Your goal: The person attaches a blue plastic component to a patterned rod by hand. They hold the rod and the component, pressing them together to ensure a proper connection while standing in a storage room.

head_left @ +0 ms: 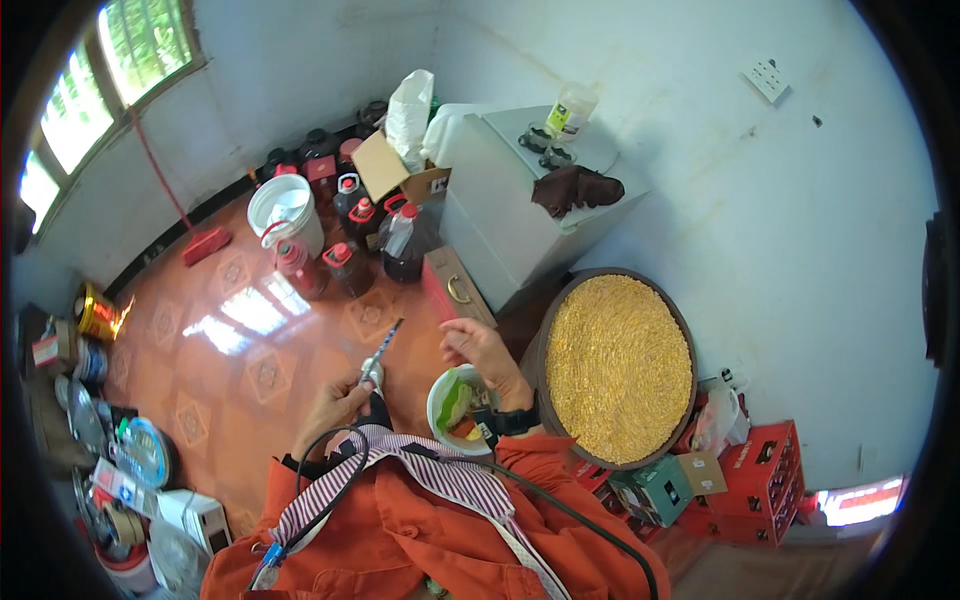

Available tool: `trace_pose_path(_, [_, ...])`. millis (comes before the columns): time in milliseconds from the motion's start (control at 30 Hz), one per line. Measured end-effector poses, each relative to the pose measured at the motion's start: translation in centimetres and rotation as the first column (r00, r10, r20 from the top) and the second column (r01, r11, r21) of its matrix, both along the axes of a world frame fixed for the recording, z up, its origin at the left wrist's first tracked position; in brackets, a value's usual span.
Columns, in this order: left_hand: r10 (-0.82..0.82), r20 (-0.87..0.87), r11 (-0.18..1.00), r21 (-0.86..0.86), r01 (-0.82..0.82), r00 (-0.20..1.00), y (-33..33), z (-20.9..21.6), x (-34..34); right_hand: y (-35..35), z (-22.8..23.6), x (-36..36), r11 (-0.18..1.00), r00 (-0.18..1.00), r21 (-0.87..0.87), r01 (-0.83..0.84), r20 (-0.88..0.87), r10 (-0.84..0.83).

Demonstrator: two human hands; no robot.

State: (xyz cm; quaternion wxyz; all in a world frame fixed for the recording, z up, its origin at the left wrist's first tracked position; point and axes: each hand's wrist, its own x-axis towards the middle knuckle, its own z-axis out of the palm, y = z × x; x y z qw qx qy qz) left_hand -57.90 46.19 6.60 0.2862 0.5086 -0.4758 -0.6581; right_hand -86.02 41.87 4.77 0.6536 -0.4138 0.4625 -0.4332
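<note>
Orange tiled floor [250,370]; left hand [335,405] grips spoon [378,360].

You are standing over an orange patterned tile floor [250,360], which is shining under the window light. A white bucket [285,210], red-capped dark bottles [350,265] and a cardboard box [385,168] are crowding its far side beside a white cabinet [500,215]. Red crates [765,480] are sitting to your right, and tins and clutter [110,450] are lining your left.

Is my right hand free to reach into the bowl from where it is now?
Probably yes: the right hand is empty and hovers just above the bowl, with nothing between them. The left hand holds a utensil off to the side.
</note>
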Motion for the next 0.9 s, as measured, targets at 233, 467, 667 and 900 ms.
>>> trace_pose_path(233, [-0.4, 0.003, 0.916, -0.007, 0.4, 0.917, -16.6, 0.6, -3.1, -9.7, 2.8, 4.7, 0.996, 0.999, -0.088, 0.023, 0.031, -0.021])
trace_pose_path(467, [-0.614, 0.084, 0.769, -0.162, 0.619, 0.785, -26.7, -2.1, -7.0, -13.9, 2.5, 2.9, 0.938, 0.936, -0.004, 0.346, 0.075, -0.344])
trace_pose_path(667, [-0.764, 0.059, 0.644, -0.007, 0.765, 0.643, -30.9, 0.2, -13.5, -17.1, 2.6, -2.5, 0.841, 0.83, -0.113, 0.53, -0.136, -0.541])
trace_pose_path(900, [-0.726, 0.094, 0.679, -0.059, 0.732, 0.681, -37.0, 3.9, -19.3, -22.3, 5.4, -8.7, 0.875, 0.874, -0.087, 0.476, -0.059, -0.481])
